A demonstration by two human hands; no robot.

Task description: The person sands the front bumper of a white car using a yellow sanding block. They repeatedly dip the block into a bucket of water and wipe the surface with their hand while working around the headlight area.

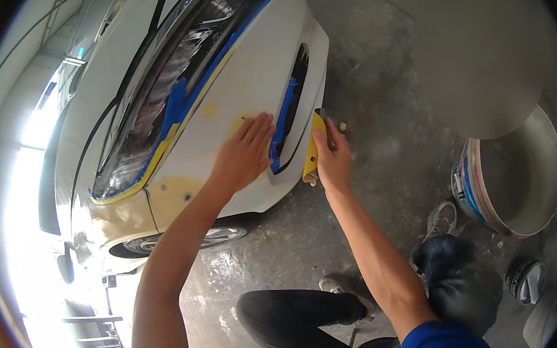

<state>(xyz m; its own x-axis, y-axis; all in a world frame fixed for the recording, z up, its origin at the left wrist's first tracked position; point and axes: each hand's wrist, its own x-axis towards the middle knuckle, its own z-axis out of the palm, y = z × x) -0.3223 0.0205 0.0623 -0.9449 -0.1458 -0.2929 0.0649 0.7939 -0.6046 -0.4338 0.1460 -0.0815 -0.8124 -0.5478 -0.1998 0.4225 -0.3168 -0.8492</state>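
Observation:
My left hand (244, 152) lies flat on the pale car bumper (243, 90), its fingers stretched out and close together. Under and around it the surface carries yellowish patches. My right hand (335, 162) is closed around a yellow sanding block (314, 147) with a dark end and a small dark hole, held just off the bumper's right edge. Blue masking tape (284, 116) lines the dark slot in the bumper between my hands. More blue tape and some yellow tape border the headlight (169, 84). Some fingers of my right hand are hidden behind the block.
A large round bucket (470, 182) stands on the concrete floor (375, 64) at right, with a smaller dark can (525, 281) nearer me. The car's wheel (224, 235) shows below the bumper. My bent legs (292, 317) are at the lower middle.

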